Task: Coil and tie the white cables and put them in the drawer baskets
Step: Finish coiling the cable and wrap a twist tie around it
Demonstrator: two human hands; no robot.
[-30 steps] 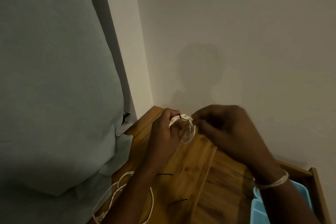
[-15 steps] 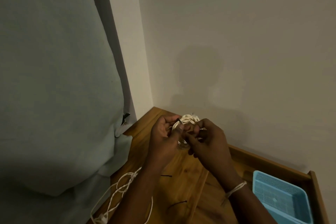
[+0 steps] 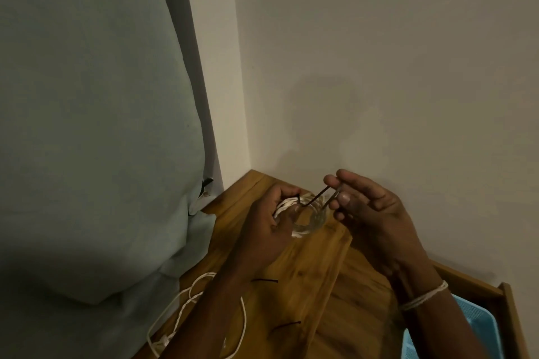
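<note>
Head view, only camera. I see the left hand [image 3: 267, 230] curled round a small coil of white cable [image 3: 306, 217], gripping it at the coil's left side and holding it up over the brown wooden cabinet top [image 3: 309, 268]. A thin dark twist tie [image 3: 316, 197] runs from the coil up to the right hand [image 3: 370, 213]; two strands of it show, both pinched between thumb and fingertips [image 3: 344, 198]. The right hand sits just right of the coil, not touching it as far as I can tell.

Lower left, a loose white cable [image 3: 186, 303] sprawls uncoiled over the cabinet edge, part of it passing under the left forearm. Two short dark ties [image 3: 264, 280] lie flat on the wood near it, well apart from the coil.

Lower right, a light blue plastic mesh basket [image 3: 478, 320] sits in the open wooden drawer [image 3: 509, 300], mostly hidden by the right forearm. White string bracelet [image 3: 423, 299] on right wrist. Grey-green fabric [image 3: 87, 125] fills the left side.
</note>
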